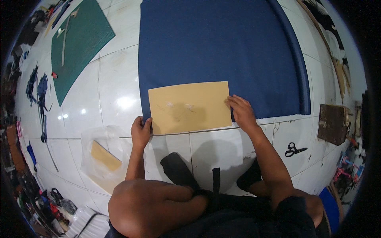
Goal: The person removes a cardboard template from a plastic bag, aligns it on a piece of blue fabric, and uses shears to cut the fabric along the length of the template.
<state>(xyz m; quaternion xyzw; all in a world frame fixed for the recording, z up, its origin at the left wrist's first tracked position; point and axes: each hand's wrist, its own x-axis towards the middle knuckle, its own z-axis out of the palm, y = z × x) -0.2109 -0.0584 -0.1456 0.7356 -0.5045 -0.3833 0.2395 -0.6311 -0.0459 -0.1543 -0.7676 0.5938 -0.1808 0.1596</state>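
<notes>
Left of the blue cloth (214, 43), a green mat (89, 37) is left untouched. By the cloth's near left corner, the left hand (140, 131) is curled at the tan card (186, 115) (whether anything is pinched cannot be told). The card is laid along the cloth's near edge; placing seems almost complete, alignment perhaps unfinished. Its right edge is overlapped by the right hand (243, 113), fingers extended. No cuts are seen around it; right of the cloth, scissors (295, 150) are unheld.

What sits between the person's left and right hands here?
In the head view, a tan sheet spans the stretch between the left hand and the right hand, lying partly over the blue cloth.
</notes>
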